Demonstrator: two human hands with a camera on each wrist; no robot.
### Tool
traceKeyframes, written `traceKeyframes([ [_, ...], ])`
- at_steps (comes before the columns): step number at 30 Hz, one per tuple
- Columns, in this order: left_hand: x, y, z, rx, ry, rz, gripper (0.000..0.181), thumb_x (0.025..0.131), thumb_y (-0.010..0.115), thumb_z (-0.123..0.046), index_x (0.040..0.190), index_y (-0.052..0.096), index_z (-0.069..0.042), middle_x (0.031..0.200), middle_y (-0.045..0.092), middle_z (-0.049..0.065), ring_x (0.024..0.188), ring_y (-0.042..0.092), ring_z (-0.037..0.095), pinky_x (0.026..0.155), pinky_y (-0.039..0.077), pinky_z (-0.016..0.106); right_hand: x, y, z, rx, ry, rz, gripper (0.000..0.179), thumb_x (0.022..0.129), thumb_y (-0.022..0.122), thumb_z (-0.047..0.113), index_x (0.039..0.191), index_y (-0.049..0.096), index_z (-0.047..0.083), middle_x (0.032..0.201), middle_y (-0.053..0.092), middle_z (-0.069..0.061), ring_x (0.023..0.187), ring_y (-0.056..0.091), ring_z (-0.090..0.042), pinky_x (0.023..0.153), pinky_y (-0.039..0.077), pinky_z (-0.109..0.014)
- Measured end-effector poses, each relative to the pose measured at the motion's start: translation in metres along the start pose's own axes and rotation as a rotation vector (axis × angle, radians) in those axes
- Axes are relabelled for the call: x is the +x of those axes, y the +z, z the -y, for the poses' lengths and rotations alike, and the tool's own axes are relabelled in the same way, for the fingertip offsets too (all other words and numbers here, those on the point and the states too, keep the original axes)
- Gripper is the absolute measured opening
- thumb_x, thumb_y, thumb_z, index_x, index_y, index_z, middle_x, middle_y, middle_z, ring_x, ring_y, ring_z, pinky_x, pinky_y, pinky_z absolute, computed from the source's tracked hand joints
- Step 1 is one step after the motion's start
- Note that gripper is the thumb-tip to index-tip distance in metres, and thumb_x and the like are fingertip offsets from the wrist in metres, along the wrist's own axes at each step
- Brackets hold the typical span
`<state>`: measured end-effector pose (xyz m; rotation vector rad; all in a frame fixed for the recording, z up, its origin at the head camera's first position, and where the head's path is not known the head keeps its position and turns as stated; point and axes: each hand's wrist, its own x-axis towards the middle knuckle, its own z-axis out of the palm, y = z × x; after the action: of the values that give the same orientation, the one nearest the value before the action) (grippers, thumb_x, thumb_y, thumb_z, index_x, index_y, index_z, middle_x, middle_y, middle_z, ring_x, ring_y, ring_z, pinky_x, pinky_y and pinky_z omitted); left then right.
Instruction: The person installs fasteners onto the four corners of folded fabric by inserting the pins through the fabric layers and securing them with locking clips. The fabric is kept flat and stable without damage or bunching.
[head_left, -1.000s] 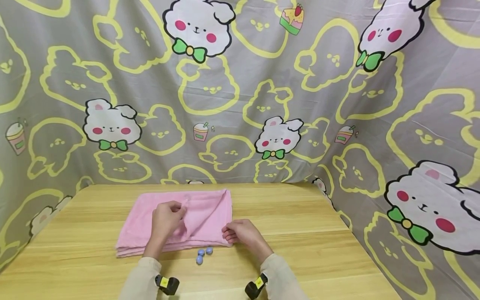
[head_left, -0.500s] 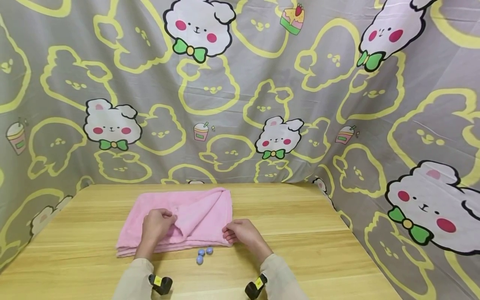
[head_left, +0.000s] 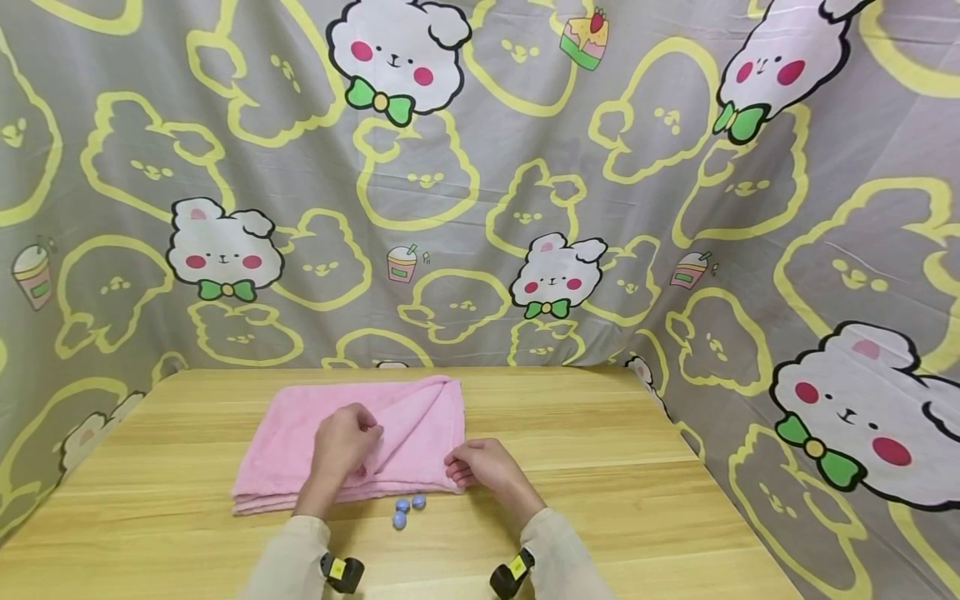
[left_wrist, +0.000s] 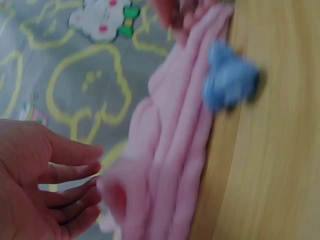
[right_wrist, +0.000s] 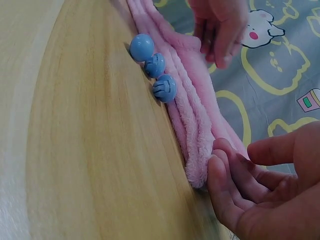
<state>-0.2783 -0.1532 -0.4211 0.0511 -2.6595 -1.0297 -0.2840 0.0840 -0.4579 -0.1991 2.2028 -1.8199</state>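
A folded pink plush cloth [head_left: 292, 433] lies on the table, with a diagonal fold across its right half. My left hand [head_left: 345, 442] is over the middle of the cloth. In the left wrist view its thumb [left_wrist: 75, 152] and relaxed fingers stand apart with nothing between them, beside a raised, blurred fold. My right hand [head_left: 487, 467] rests at the cloth's near right corner. Its loosely bent fingertips [right_wrist: 220, 150] touch the edge, and the thumb stays apart. Several small blue round-headed plastic pieces [right_wrist: 165, 89] lie along the cloth's near edge, some showing slotted undersides.
The wooden table [head_left: 600, 500] reaches back to a grey curtain [head_left: 465, 250] printed with white cartoon animals and yellow outlines. Curtain also hangs at both sides. A small black camera is strapped to each wrist.
My left hand has gone left over the cloth, then back right, and now sits above the fold. The cloth's diagonal flap has shifted slightly. My right hand and the blue pieces have stayed put.
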Motion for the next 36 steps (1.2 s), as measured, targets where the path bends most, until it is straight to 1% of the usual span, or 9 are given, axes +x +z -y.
traceKeyframes([
  [4, -0.009, 0.016, -0.023, -0.009, 0.075, 0.09, 0.008, 0.078, 0.078, -0.006, 0.082, 0.071, -0.005, 0.077, 0.071, 0.005, 0.07, 0.062, 0.02, 0.072, 0.052, 0.042, 0.001, -0.001, -0.001, -0.006, 0.006, -0.005, 0.027, 0.096, 0.055, 0.01, 0.099, 0.071, -0.012, 0.072, 0.066, 0.0, 0.064, 0.06, -0.007, 0.063, 0.055, -0.022],
  [9, -0.022, 0.036, -0.043, -0.026, 0.176, 0.155, 0.012, 0.073, 0.081, -0.005, 0.077, 0.071, -0.009, 0.073, 0.066, 0.001, 0.069, 0.059, 0.017, 0.067, 0.048, 0.037, 0.001, -0.001, -0.002, -0.038, 0.011, -0.021, 0.027, 0.095, 0.057, 0.011, 0.099, 0.072, -0.011, 0.071, 0.066, -0.001, 0.063, 0.059, -0.008, 0.062, 0.055, -0.023],
  [11, -0.026, 0.041, -0.047, -0.036, 0.192, 0.199, 0.012, 0.072, 0.081, -0.004, 0.078, 0.072, -0.008, 0.076, 0.065, 0.004, 0.066, 0.057, 0.016, 0.066, 0.047, 0.036, 0.0, -0.001, -0.002, -0.063, 0.009, -0.025, 0.027, 0.094, 0.058, 0.012, 0.098, 0.073, -0.01, 0.071, 0.065, -0.001, 0.062, 0.059, -0.008, 0.06, 0.054, -0.023],
  [15, -0.033, 0.046, -0.05, -0.025, 0.187, 0.318, 0.017, 0.07, 0.082, -0.003, 0.084, 0.072, -0.006, 0.07, 0.06, 0.003, 0.058, 0.054, 0.014, 0.059, 0.045, 0.031, -0.003, -0.006, -0.001, -0.131, 0.008, 0.002, 0.026, 0.094, 0.06, 0.015, 0.099, 0.075, -0.005, 0.071, 0.061, 0.001, 0.064, 0.057, -0.009, 0.058, 0.051, -0.023],
  [18, -0.035, 0.048, -0.05, 0.001, 0.194, 0.361, 0.02, 0.068, 0.083, -0.002, 0.084, 0.072, -0.007, 0.063, 0.053, -0.001, 0.058, 0.05, 0.014, 0.055, 0.04, 0.028, -0.005, -0.01, 0.001, -0.171, 0.009, 0.044, 0.026, 0.095, 0.06, 0.017, 0.103, 0.076, -0.002, 0.074, 0.059, 0.0, 0.066, 0.055, -0.011, 0.06, 0.051, -0.024],
  [22, -0.034, 0.05, -0.048, 0.028, 0.212, 0.338, 0.017, 0.07, 0.083, -0.003, 0.081, 0.071, -0.009, 0.067, 0.054, -0.002, 0.062, 0.05, 0.014, 0.059, 0.04, 0.03, -0.006, -0.014, 0.004, -0.2, 0.012, 0.092, 0.026, 0.097, 0.059, 0.017, 0.107, 0.075, -0.001, 0.079, 0.06, -0.002, 0.069, 0.056, -0.013, 0.062, 0.052, -0.026],
  [28, -0.032, 0.052, -0.043, -0.012, 0.207, 0.317, 0.004, 0.08, 0.077, -0.008, 0.079, 0.073, -0.008, 0.065, 0.063, -0.002, 0.048, 0.054, 0.011, 0.058, 0.045, 0.03, -0.009, -0.017, 0.009, -0.248, 0.028, 0.166, 0.028, 0.1, 0.058, 0.02, 0.115, 0.072, 0.002, 0.089, 0.063, -0.005, 0.074, 0.058, -0.016, 0.064, 0.053, -0.028],
  [32, -0.03, 0.053, -0.042, -0.043, 0.21, 0.283, 0.006, 0.082, 0.078, -0.01, 0.078, 0.075, -0.008, 0.068, 0.067, 0.0, 0.051, 0.055, 0.01, 0.059, 0.047, 0.03, -0.012, -0.021, 0.014, -0.221, 0.031, 0.209, 0.032, 0.101, 0.057, 0.023, 0.121, 0.07, 0.001, 0.092, 0.069, -0.009, 0.076, 0.062, -0.016, 0.066, 0.055, -0.03],
  [36, -0.028, 0.052, -0.043, -0.045, 0.205, 0.235, 0.007, 0.083, 0.078, -0.009, 0.076, 0.075, -0.009, 0.07, 0.069, 0.001, 0.058, 0.057, 0.012, 0.061, 0.049, 0.032, -0.012, -0.023, 0.017, -0.137, -0.002, 0.185, 0.033, 0.101, 0.057, 0.018, 0.122, 0.067, -0.006, 0.097, 0.072, -0.02, 0.079, 0.067, -0.017, 0.072, 0.059, -0.035],
])
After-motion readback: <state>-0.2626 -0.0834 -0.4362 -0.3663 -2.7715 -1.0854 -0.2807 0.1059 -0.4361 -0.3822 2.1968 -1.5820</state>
